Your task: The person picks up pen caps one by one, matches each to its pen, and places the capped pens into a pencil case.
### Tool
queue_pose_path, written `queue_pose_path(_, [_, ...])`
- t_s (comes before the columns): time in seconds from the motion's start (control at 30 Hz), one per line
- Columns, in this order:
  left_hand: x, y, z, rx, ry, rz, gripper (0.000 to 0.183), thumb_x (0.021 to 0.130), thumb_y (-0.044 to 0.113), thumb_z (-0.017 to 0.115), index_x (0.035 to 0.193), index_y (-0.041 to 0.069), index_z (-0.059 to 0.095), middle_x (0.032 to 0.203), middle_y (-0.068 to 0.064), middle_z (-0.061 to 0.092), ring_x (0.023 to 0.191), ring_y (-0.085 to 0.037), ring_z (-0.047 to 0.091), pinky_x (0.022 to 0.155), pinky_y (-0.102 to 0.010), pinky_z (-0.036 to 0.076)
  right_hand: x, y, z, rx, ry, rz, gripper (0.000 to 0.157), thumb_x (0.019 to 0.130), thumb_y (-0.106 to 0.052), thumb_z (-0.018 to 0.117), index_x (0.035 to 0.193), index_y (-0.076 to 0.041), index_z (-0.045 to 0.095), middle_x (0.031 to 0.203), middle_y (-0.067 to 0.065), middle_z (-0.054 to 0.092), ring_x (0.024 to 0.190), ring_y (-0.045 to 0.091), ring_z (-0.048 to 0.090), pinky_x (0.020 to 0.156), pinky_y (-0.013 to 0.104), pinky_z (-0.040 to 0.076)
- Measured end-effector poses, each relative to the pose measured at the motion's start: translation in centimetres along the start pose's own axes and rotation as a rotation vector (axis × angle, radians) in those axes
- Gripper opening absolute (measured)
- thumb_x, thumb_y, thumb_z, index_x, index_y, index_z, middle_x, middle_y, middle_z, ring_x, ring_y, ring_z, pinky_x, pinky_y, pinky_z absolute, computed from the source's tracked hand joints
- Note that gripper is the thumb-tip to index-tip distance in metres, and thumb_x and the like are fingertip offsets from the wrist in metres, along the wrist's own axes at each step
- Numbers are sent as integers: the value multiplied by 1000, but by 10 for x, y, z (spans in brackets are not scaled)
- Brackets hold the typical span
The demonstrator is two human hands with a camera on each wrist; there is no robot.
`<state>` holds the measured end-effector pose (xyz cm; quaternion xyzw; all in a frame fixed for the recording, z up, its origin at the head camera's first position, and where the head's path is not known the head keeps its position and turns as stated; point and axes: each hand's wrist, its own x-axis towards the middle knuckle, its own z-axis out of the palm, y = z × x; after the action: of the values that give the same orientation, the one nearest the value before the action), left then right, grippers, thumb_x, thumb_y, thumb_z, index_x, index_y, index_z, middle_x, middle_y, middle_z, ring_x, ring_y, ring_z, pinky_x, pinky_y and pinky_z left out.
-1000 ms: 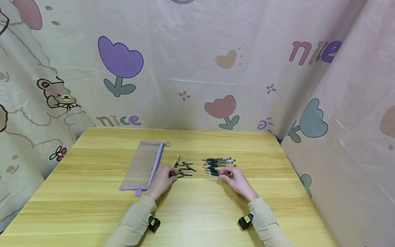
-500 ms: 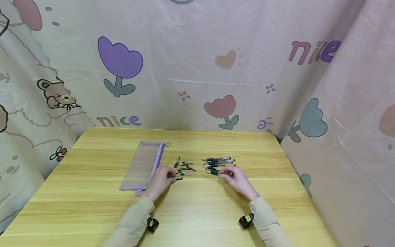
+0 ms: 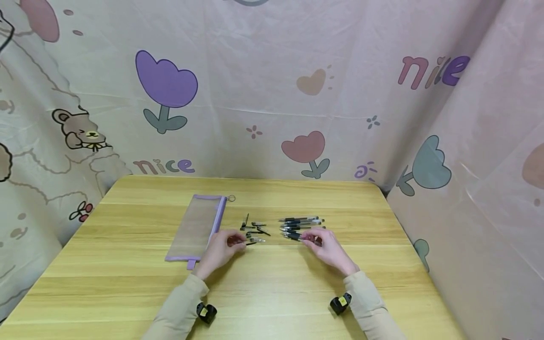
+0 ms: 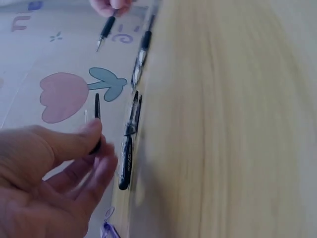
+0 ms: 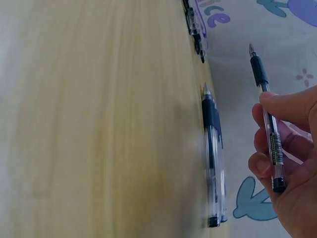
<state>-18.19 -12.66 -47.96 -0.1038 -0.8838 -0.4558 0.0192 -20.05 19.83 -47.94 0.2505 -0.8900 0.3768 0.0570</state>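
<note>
My left hand (image 3: 218,250) pinches a pen cap (image 4: 97,106) between thumb and fingers; its black clip points away from the hand, and the fingers hide part of it. Just beyond that hand lie several loose pen caps (image 3: 258,230), clear with black clips. My right hand (image 3: 326,250) grips an uncapped gel pen (image 5: 271,134), with a black grip and clear barrel, raised off the table and tip toward the left. Beside this hand is a group of uncapped gel pens (image 3: 299,221), lying roughly parallel, tips to the left.
A mesh zip pouch (image 3: 193,231) with purple edging lies flat left of the caps, its ring at the far corner. The wooden table (image 3: 272,293) ends at a patterned curtain (image 3: 238,113) behind and on both sides.
The left hand has drawn slightly back and left from the caps, a cap now between its fingers. The right hand has stayed nearly in place with its pen.
</note>
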Motion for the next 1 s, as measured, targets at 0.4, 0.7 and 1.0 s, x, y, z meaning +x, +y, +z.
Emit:
queue_pose_path(0.4, [-3, 7, 12, -154, -110, 110, 19, 85, 7, 77, 103, 1, 75, 100, -16, 76, 85, -18, 71, 76, -20, 56, 2, -16, 4, 25, -74, -144, 18, 86, 2, 72, 102, -7, 75, 99, 7, 76, 87, 15, 69, 81, 27, 58])
queue_pose_path(0.7, [-4, 12, 14, -170, -126, 102, 18, 85, 6, 77, 104, 4, 76, 100, -13, 76, 86, -14, 71, 77, -19, 57, 2, -21, 5, 44, -130, -121, 19, 88, 1, 70, 104, -8, 74, 101, 7, 75, 89, 15, 69, 83, 27, 58])
queue_pose_path(1.0, [-5, 16, 16, -166, -134, 78, 18, 86, 8, 76, 104, 6, 76, 101, -12, 77, 86, -14, 70, 76, -19, 56, 1, -22, 7, 75, -178, -120, 18, 89, 2, 69, 104, -6, 74, 100, 8, 75, 87, 12, 67, 81, 24, 57])
